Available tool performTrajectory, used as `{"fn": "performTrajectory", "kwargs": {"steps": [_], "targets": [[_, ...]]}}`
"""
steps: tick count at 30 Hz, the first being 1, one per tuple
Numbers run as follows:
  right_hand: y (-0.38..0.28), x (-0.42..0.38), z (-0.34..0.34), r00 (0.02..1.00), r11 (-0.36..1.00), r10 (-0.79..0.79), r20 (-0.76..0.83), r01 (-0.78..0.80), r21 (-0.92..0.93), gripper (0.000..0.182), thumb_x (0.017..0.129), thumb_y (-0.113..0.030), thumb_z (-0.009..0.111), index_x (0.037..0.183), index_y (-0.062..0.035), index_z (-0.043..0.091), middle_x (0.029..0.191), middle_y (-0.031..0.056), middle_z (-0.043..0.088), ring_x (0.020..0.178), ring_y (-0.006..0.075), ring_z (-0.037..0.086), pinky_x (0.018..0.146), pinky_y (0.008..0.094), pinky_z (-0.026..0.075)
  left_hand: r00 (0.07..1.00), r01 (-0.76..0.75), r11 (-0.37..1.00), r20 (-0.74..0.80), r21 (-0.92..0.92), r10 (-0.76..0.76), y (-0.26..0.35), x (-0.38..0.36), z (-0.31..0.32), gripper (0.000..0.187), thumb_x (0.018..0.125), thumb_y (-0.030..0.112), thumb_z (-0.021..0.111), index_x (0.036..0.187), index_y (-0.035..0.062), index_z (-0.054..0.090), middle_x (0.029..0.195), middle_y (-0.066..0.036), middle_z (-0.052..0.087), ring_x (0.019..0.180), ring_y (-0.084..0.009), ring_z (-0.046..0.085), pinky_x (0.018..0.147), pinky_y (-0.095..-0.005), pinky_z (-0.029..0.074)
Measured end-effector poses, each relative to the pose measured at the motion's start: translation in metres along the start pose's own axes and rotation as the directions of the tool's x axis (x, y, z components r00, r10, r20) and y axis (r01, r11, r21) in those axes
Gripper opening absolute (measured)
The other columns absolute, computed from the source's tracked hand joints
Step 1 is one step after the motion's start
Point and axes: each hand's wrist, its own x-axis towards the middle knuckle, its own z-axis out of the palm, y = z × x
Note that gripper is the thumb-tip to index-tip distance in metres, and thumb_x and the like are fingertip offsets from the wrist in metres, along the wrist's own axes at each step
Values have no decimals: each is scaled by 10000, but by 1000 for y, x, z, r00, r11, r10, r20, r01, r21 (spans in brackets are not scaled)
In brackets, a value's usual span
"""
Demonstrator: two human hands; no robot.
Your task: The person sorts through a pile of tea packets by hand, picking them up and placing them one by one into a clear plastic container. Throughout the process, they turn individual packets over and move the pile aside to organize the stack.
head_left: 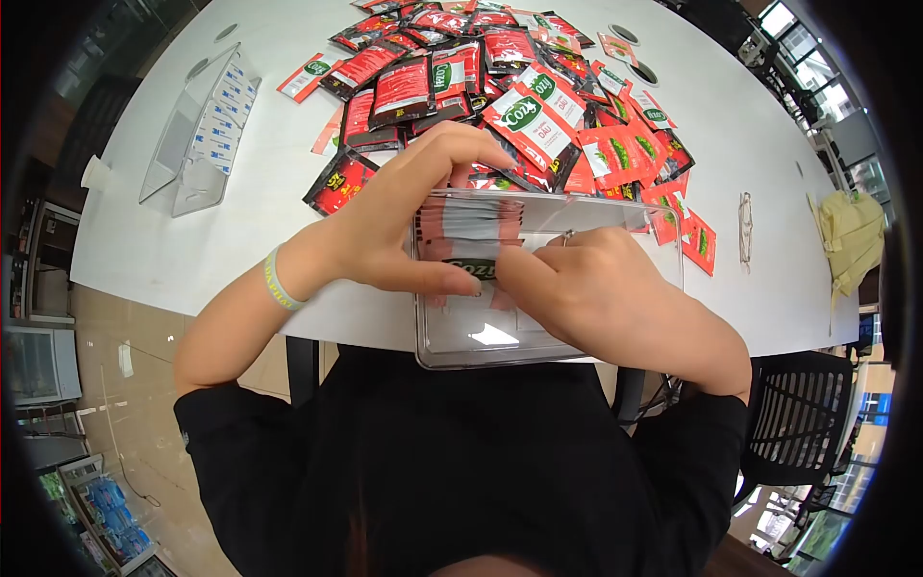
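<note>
A clear plastic box (457, 351) stands at the table's near edge, with a tightly packed row of red-and-white sachets (471, 221) inside its left part. My left hand (399, 216) curves around this row, its thumb against the front sachet with the green "Cozy" label and its fingers bent over the far wall. Inside the box, my right hand (596, 284) is closed beside the row, its fingers curled near the front sachet's right edge. What its fingertips hold, if anything, is hidden.
Beyond the box lies a large heap of red, black and white sachets (404, 88). A second clear container (183, 168) with blue-and-white packets stands at left. A metal-looking clip (745, 231) and a yellowish bag (851, 236) are at right. A black chair (798, 413) stands behind the table's right corner.
</note>
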Motion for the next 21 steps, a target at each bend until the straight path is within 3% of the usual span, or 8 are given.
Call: {"fn": "performTrajectory", "kwargs": {"steps": [4, 7, 13, 19, 21], "targets": [[-2, 1, 7, 997, 996, -48, -59, 43, -74, 170, 688, -41, 623, 766, -52, 472, 488, 35, 491, 448, 214, 596, 378, 344, 431, 1000, -15, 999, -21, -30, 14, -1, 0, 2, 923, 621, 408, 866, 1356, 56, 432, 1242, -103, 505, 978, -188, 487, 808, -305, 417], [-10, 1, 14, 994, 954, -92, -53, 72, -291, 160, 671, -101, 636, 694, -86, 478, 490, 15, 496, 430, 158, 584, 361, 303, 417, 999, -12, 997, -49, -81, 8, -6, -1, 9, 995, 611, 414, 868, 1400, 44, 389, 1221, -104, 532, 952, -178, 500, 804, -303, 419], [-4, 7, 31, 994, 950, -87, -60, 65, -305, 141, 652, -107, 633, 645, -101, 493, 457, 11, 497, 399, 155, 561, 348, 314, 409, 992, -87, 989, -107, -121, 74, -10, -2, 12, 1081, 629, 385, 854, 1465, -14, 297, 1239, -162, 552, 958, -186, 555, 830, -307, 434], [-5, 8, 35, 996, 944, -41, -74, 14, -328, 137, 642, -111, 634, 629, -100, 499, 454, 15, 504, 396, 161, 564, 349, 318, 407, 997, -60, 991, -61, -116, 53, -5, 0, 9, 1022, 648, 276, 824, 1472, -4, 287, 1233, -156, 559, 983, -206, 555, 832, -313, 439], [-5, 8, 34, 997, 948, -41, -63, 19, -318, 128, 641, -113, 634, 629, -98, 508, 452, 16, 506, 399, 162, 566, 348, 323, 405, 998, -36, 990, -55, -135, 29, 3, 4, 5, 976, 627, 243, 809, 1459, 36, 343, 1232, -143, 566, 996, -240, 573, 837, -342, 455]]}}
